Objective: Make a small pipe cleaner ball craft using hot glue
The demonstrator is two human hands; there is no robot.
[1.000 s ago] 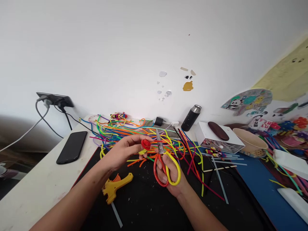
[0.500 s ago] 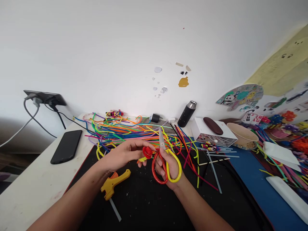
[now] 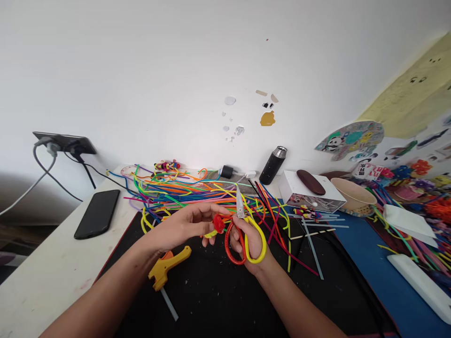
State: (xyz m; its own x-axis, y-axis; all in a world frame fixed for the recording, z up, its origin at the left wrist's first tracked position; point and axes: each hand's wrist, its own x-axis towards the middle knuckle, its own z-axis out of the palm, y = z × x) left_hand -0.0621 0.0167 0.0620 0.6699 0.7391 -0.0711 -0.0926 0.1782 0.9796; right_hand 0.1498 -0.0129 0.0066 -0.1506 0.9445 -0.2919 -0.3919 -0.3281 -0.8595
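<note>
My left hand (image 3: 193, 224) pinches a small red and yellow pipe-cleaner piece (image 3: 219, 224), its red coil facing right. In my right hand (image 3: 249, 237) is a pair of scissors (image 3: 240, 209) with one red and one yellow handle loop; the blades point up and look closed. The scissors and the coil are close together over the black mat, and I cannot tell whether my right fingertips touch the coil. A yellow glue gun (image 3: 168, 267) with a glue stick in it lies below my left wrist.
Behind my hands spreads a pile of colourful pipe cleaners (image 3: 197, 191). A black flask (image 3: 273, 165), a white box (image 3: 298, 188) and a bowl (image 3: 354, 193) stand at the back right. Glue sticks (image 3: 313, 253) lie right. A phone (image 3: 97, 214) rests on the left.
The red coil has turned slightly and shifted right in my left fingers. The scissors have tipped a little to the right and stay in my right hand.
</note>
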